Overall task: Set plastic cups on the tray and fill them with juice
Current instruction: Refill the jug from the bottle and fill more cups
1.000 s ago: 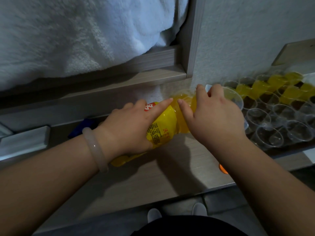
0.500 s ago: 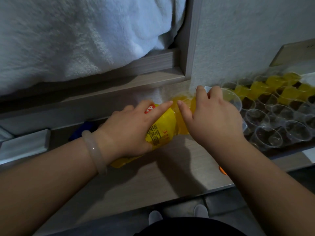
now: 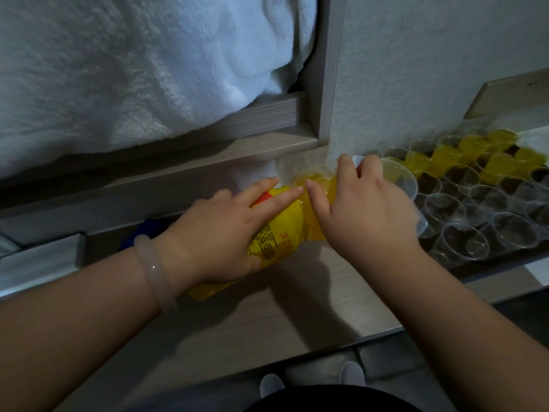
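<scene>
Tipped sideways: the yellow-labelled plastic juice bottle (image 3: 279, 233) meets a clear plastic cup (image 3: 401, 185).
The left hand (image 3: 219, 233) wraps its fingers round the bottle; the right hand (image 3: 365, 215) curls over the cup at the dark tray (image 3: 487, 264)'s left edge.

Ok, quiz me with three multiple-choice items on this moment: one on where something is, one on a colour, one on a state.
1. Where on the tray are the filled cups? A near edge; B far rows by the wall; C off the tray.
2. What colour is the juice? A yellow; B red; C green.
3. How is the bottle? A upright, untouched; B lying untouched; C tipped over, gripped by the left hand.
Answers: B, the filled cups sit at the back; A, they show yellow; C, it leans toward the tray in the left hand.
</scene>
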`<state>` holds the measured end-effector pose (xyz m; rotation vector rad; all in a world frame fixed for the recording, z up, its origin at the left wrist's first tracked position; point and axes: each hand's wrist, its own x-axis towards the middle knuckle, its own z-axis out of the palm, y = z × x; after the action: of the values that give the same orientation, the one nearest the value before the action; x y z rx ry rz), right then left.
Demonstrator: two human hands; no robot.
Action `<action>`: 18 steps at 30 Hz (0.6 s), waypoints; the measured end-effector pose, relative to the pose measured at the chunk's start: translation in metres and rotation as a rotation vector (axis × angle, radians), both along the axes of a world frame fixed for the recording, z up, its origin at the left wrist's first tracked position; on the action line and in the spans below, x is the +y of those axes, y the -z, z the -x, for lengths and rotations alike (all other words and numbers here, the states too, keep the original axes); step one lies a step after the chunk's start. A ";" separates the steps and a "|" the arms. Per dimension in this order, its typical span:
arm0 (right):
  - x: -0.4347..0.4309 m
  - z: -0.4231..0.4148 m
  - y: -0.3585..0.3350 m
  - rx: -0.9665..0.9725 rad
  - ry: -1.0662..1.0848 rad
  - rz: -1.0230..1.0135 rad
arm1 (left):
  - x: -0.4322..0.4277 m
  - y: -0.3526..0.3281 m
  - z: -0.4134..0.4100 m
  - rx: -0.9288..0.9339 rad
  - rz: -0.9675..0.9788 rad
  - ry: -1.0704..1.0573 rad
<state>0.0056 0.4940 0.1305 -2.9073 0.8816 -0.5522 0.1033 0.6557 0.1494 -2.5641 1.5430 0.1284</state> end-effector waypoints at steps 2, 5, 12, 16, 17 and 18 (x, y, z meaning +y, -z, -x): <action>0.000 0.000 -0.001 -0.008 0.004 -0.003 | 0.000 -0.001 0.000 -0.004 -0.003 0.001; 0.000 0.000 -0.001 -0.012 0.009 -0.007 | -0.001 -0.003 0.000 -0.009 -0.011 0.006; -0.003 0.001 -0.001 -0.019 0.009 -0.015 | -0.004 -0.005 0.000 -0.016 -0.017 0.012; -0.003 0.002 -0.002 -0.014 0.008 -0.011 | -0.004 -0.005 0.000 -0.017 -0.012 0.014; -0.003 0.002 -0.002 -0.014 0.006 -0.011 | -0.004 -0.005 0.000 -0.018 -0.013 0.015; -0.003 0.002 -0.003 -0.019 0.003 -0.011 | -0.004 -0.005 0.000 -0.018 -0.014 0.016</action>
<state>0.0037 0.4910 0.1331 -2.8870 0.8840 -0.5721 0.1035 0.6514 0.1546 -2.5351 1.5502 0.1139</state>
